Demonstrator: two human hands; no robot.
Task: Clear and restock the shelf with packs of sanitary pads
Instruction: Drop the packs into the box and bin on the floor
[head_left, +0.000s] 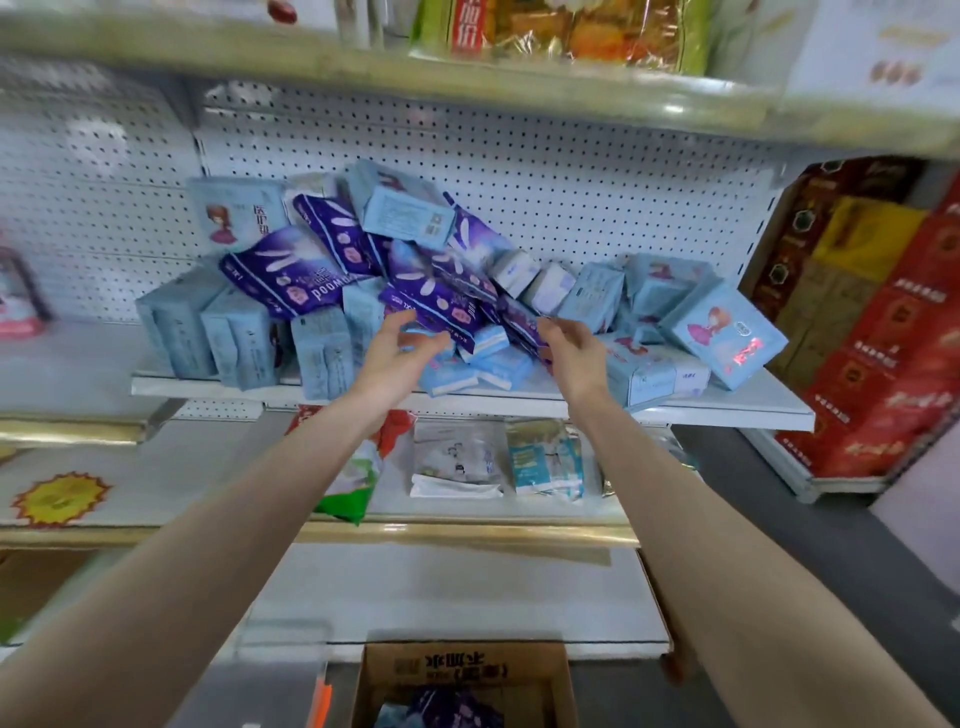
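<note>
Head cam is looking down past one cardboard box (464, 675) sitting on the floor with a few packs already in it. Two bare arms are reaching up, left hand (400, 348) and right hand (569, 353) both spread loose, gripping nothing, just touching the messy pile of sanitary pad packs (395, 280). Roughly six purple ones, way more light blue, can't count exactly. They're lying on a white shelf (727, 408) backed by pegboard (571, 171).
</note>
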